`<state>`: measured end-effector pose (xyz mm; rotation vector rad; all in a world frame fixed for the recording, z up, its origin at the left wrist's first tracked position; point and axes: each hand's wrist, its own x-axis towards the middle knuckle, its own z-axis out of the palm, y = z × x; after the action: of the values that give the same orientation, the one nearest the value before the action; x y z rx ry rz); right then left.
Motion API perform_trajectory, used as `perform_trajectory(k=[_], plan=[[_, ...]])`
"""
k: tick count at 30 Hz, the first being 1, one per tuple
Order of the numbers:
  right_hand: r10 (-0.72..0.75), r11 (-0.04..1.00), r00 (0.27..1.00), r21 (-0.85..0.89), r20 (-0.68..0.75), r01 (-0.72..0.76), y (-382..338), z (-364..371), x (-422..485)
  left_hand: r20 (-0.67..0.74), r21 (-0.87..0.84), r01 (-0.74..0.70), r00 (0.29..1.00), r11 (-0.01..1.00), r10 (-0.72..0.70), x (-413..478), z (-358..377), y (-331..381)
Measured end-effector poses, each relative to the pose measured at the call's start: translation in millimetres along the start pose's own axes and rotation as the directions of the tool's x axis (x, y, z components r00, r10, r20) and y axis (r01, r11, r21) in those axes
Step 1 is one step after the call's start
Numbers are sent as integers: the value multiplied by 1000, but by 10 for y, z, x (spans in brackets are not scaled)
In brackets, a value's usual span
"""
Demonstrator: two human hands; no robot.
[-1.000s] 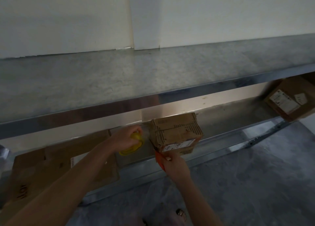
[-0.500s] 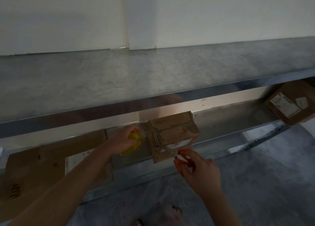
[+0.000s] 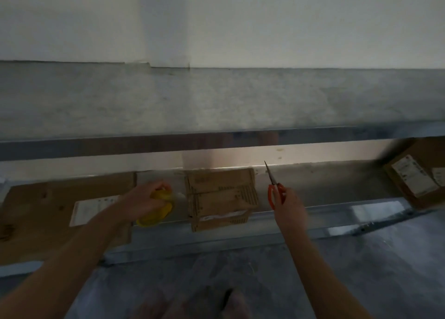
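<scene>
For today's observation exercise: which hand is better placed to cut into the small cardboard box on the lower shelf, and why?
Probably the right hand: it holds the orange-handled scissors just beside the small cardboard box, blades pointing up. The left hand grips a yellow object farther left.

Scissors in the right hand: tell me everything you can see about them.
The scissors have orange loop handles and slim grey blades, seemingly metal, closed to a sharp tip. They point up and slightly left, held in the air right of the small box and clear of it. Only the right hand touches them, gripping the handles.
</scene>
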<state>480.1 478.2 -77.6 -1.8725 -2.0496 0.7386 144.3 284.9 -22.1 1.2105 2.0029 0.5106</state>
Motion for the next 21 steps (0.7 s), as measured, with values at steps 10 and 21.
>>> perform_trajectory(k=[10,21], plan=[[-119,985,982,-105,146,135,542,111,557,-124,-65,154,979,986,-161,-118,188,117],[-237,964,955,-83,176,254,608,49,556,-190,-74,149,969,986,-161,-209,100,211]])
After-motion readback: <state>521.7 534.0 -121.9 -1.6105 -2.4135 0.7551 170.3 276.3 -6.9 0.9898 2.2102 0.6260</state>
